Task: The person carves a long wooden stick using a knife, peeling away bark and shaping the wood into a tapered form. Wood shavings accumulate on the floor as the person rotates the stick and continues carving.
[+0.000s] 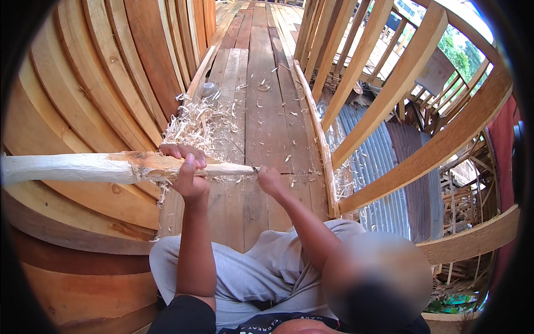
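Observation:
A pale, peeled wooden pole (78, 168) lies level across my lap side, running in from the left edge. Its shaved end (236, 168) tapers to the right. My left hand (189, 170) is closed round the pole near that narrow part, the thumb on top. At the tapered tip, my right hand (271, 181) is closed in a fist. A thin dark knife-like blade (242, 153) slants up and left from this fist; its handle is hidden in the fingers. Both forearms reach forward over grey trousers (245, 273).
Curled wood shavings (192, 131) heap beyond the pole on the plank floor (261, 128). A small clear container (209, 89) stands by them. Upright boards (83, 94) line the left. On the right, a slatted wooden railing (384, 78) stands above corrugated metal sheets (384, 183).

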`<action>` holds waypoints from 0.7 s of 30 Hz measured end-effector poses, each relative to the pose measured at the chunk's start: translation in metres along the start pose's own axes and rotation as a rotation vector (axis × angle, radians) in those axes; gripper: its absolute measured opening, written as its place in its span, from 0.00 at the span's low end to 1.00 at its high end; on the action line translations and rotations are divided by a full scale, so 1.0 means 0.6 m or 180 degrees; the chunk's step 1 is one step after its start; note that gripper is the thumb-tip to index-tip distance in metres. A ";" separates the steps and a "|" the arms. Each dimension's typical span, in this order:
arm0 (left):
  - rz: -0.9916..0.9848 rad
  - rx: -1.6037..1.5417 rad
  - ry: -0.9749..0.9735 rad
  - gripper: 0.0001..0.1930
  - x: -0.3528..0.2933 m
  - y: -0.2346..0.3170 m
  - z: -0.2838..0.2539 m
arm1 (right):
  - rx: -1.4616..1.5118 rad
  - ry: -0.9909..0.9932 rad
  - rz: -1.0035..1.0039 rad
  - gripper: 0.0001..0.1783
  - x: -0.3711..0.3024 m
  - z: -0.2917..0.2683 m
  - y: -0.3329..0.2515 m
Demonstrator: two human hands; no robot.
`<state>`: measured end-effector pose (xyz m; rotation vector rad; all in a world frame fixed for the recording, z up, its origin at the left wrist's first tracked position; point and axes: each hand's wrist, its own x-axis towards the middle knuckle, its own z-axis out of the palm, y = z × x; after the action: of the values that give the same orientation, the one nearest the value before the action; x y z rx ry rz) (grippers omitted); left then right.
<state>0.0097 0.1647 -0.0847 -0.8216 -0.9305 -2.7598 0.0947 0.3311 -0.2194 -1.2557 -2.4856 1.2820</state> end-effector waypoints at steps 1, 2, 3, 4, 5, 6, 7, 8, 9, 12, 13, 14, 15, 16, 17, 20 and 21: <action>0.0013 -0.0011 -0.0026 0.12 0.001 0.004 -0.006 | -0.0131 -0.0113 -0.0076 0.31 -0.015 -0.008 -0.020; 0.0026 0.0008 -0.0072 0.12 -0.001 0.005 -0.012 | -0.0261 -0.0229 -0.0152 0.32 -0.033 -0.018 -0.040; 0.0029 -0.0012 -0.0139 0.11 -0.003 0.002 -0.012 | -0.0391 -0.0300 -0.0216 0.32 -0.040 -0.030 -0.050; -0.0009 -0.0028 -0.0201 0.11 -0.007 -0.001 -0.007 | -0.0326 -0.0260 -0.0160 0.32 -0.023 -0.028 -0.030; 0.0045 -0.0058 -0.0298 0.11 -0.004 -0.006 0.002 | -0.0262 -0.0222 -0.0105 0.32 0.008 -0.022 0.000; 0.0018 -0.0038 -0.0172 0.12 -0.003 -0.007 0.006 | -0.0191 -0.0218 -0.0053 0.32 0.012 -0.021 0.004; -0.0008 -0.0018 -0.0047 0.13 -0.003 -0.007 0.008 | -0.0230 -0.0270 -0.0015 0.31 0.010 -0.018 0.010; -0.0032 0.0000 0.0076 0.14 -0.005 -0.007 0.008 | -0.0268 -0.0319 0.0022 0.31 0.006 -0.015 0.018; 0.0008 -0.0079 0.0034 0.14 -0.001 0.001 0.004 | -0.0298 -0.0371 -0.0020 0.31 0.003 -0.017 -0.001; -0.0063 -0.0216 -0.0154 0.14 -0.006 0.001 -0.009 | -0.0245 -0.0353 -0.0231 0.31 -0.040 -0.019 -0.033; -0.0029 -0.0196 -0.0235 0.14 -0.008 -0.002 -0.004 | -0.0272 -0.0187 -0.0211 0.31 -0.026 -0.008 -0.019; 0.0025 -0.0155 -0.0144 0.13 0.000 -0.007 0.003 | -0.0307 -0.0293 -0.0236 0.31 0.003 -0.012 -0.004; 0.0013 -0.0077 -0.0037 0.13 0.000 -0.008 0.009 | -0.0326 -0.0442 -0.0200 0.30 0.028 -0.020 0.020; 0.0043 -0.0001 0.0034 0.13 0.003 -0.007 0.011 | -0.0323 -0.0569 -0.0209 0.30 0.033 -0.029 0.016; -0.0029 0.0067 0.0190 0.13 0.000 -0.001 0.008 | -0.0403 -0.0523 -0.0331 0.30 0.023 -0.023 0.015; 0.0011 -0.0096 -0.0197 0.13 0.005 0.000 -0.025 | -0.0403 -0.0045 -0.0222 0.30 -0.029 -0.014 -0.031; 0.0026 -0.0086 -0.0222 0.14 0.002 -0.004 -0.022 | -0.0324 -0.0062 -0.0302 0.30 -0.030 -0.013 -0.035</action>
<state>0.0021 0.1591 -0.0941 -0.9296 -0.9010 -2.7590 0.0967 0.3170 -0.1946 -1.1344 -2.6197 1.1657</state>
